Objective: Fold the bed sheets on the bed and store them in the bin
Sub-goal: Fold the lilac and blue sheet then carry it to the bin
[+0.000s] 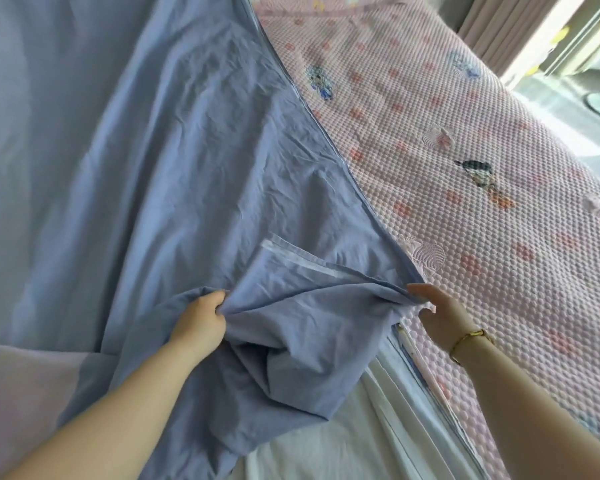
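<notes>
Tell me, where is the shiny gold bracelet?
In the head view, the gold bracelet sits on the wrist of the right hand, low on the right, over the pink bed cover, near the blue sheet.

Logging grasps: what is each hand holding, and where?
The sheet: left hand grips a bunched fold near its edge; right hand pinches the hemmed edge.

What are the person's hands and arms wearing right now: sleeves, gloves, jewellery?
No sleeves show on either forearm, and neither the left hand nor the right hand is gloved. A thin gold bangle circles the right wrist; the left wrist carries nothing.
</notes>
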